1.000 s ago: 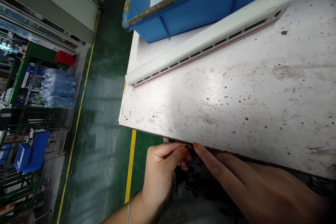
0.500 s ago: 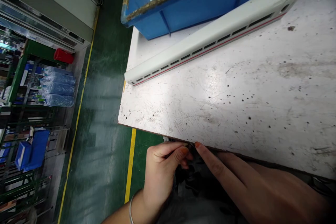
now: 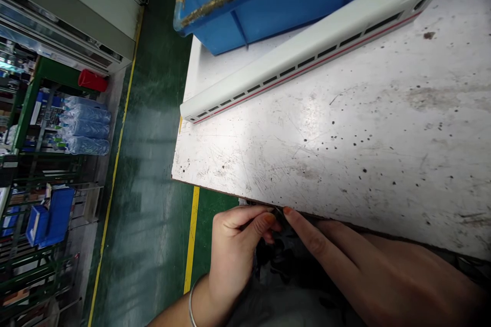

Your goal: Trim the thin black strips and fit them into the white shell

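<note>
At the near edge of the white table (image 3: 345, 163), my left hand (image 3: 238, 250) is closed in a pinch, thumb against index finger, with a bracelet on the wrist. A small dark thing shows at its fingertips, too small to make out. My right hand (image 3: 356, 271) lies just right of it, index finger stretched out with its tip by the left fingertips; its other fingers are partly hidden. Dark cloth (image 3: 291, 291) is below both hands. A long white train body (image 3: 307, 51) with dark windows and a red stripe lies diagonally on the table, apart from my hands.
Behind the train body, a blue bin (image 3: 276, 20) stands on the table. Green floor (image 3: 149, 163) with yellow lines lies to the left. Farther left are wrapped clear bottles (image 3: 86, 129), a red bucket (image 3: 92, 80), blue bins (image 3: 53, 217) and green racks.
The view has shifted slightly. My hands keep nearly the same pose at the table edge, and the train body stays in place.
</note>
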`<action>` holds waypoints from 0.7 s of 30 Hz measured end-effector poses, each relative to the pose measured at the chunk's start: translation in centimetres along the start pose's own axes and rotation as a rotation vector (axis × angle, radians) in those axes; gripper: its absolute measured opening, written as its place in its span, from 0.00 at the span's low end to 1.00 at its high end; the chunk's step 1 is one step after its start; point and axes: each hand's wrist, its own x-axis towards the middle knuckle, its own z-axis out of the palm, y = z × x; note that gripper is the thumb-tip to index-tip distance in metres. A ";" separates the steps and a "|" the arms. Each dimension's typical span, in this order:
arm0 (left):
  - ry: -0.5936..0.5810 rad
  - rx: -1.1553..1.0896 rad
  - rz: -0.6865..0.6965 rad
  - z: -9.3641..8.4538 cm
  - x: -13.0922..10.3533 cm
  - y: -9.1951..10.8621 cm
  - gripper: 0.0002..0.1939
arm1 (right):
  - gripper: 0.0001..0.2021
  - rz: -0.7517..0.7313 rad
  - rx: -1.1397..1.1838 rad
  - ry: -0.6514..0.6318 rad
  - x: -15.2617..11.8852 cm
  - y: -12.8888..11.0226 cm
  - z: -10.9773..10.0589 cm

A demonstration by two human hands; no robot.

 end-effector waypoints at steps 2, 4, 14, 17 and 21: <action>0.002 0.003 0.001 0.0 0.0 0.0 0.11 | 0.32 0.000 -0.008 -0.006 0.0 -0.1 -0.1; 0.003 0.001 0.000 -0.1 -0.1 -0.1 0.11 | 0.32 0.003 -0.002 -0.010 0.0 -0.1 -0.3; 0.018 -0.025 0.002 0.1 0.1 -0.2 0.11 | 0.31 -0.003 0.046 -0.036 -0.4 0.3 -0.4; 0.022 -0.026 -0.001 0.1 0.0 -0.2 0.11 | 0.32 -0.010 0.029 -0.029 -0.4 0.1 -0.5; 0.017 -0.032 0.000 0.0 0.0 -0.3 0.11 | 0.30 -0.004 -0.026 -0.015 -0.3 -0.1 -0.5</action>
